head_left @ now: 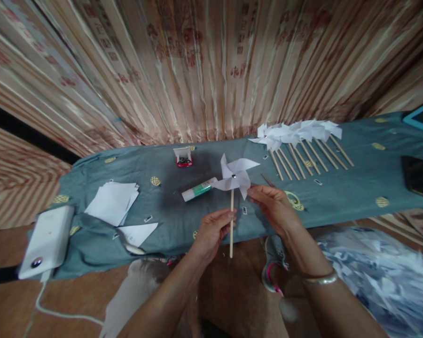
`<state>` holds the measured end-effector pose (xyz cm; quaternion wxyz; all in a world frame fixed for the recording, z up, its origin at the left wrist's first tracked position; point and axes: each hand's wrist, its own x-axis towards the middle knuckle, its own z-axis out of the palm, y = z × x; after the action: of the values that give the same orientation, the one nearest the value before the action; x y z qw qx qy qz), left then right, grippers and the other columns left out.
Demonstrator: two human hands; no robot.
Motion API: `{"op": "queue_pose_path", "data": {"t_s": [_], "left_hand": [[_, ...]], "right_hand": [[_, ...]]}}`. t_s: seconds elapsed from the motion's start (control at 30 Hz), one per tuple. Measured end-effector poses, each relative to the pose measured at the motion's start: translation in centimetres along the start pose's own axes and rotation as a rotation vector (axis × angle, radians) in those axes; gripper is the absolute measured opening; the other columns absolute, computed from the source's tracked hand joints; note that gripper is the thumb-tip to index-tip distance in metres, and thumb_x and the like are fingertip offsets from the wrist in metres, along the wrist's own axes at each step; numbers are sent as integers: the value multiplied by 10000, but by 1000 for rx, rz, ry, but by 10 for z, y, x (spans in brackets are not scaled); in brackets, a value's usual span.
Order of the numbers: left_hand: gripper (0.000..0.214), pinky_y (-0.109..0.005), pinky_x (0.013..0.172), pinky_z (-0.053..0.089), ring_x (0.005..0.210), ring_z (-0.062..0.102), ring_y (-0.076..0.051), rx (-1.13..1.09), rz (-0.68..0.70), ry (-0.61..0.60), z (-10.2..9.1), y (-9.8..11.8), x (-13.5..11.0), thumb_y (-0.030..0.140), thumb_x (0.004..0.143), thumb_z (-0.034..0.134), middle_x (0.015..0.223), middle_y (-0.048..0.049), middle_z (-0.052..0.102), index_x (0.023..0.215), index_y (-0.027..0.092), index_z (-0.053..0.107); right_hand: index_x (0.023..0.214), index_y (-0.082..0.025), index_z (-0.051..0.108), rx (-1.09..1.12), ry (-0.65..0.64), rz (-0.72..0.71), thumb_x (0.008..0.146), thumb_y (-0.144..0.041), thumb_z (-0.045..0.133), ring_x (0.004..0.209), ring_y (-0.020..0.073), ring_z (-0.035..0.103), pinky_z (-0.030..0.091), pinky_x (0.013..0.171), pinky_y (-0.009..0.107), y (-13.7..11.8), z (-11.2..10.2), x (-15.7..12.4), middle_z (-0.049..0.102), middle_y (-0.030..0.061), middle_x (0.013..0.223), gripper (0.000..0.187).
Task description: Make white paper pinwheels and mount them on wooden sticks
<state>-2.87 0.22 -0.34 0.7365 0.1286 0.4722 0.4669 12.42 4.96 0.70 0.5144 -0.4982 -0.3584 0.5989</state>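
Note:
A white paper pinwheel [237, 170] on a thin wooden stick [231, 244] stands upright in front of me, a dark pin at its centre. My left hand [215, 230] pinches the stick below the blades. At the lower right blade, my right hand [270, 202] has thumb and fingers closed on the paper edge. Just behind the pinwheel lies a glue stick [199, 189] with a green label. Farther right, several finished pinwheels [299, 133] lie in an overlapping row, sticks toward me.
On the table cloth [169, 225] are a small red box of pins [184, 157], stacked white paper squares [113, 202], a paper triangle [139, 233] and a white power bank [47, 241] with a cable. A dark phone [421, 176] lies right. Below right is a plastic bag [384, 277].

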Motion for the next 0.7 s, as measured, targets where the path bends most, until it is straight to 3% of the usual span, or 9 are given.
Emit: {"op": "queue_pose_path", "data": {"t_s": [0.47,0.7], "left_hand": [[338,-194,626,439,586,562,-73,29,-8,-29,0,0,-2,316,488,875,615,-8,660,747,129,763],[362,-205,619,435,583,548,-78,49,-26,-35,2,-2,-2,341,461,883,620,-16,658,732,133,764]], "right_hand": [[701,-212,723,78,22,87,565,-468,825,619,114,553,434,528,202,-8,1,0,645,-2,670,307],[598,-179,699,90,38,114,520,-405,861,512,54,502,399,480,153,-11,1,1,610,-34,557,288]]}}
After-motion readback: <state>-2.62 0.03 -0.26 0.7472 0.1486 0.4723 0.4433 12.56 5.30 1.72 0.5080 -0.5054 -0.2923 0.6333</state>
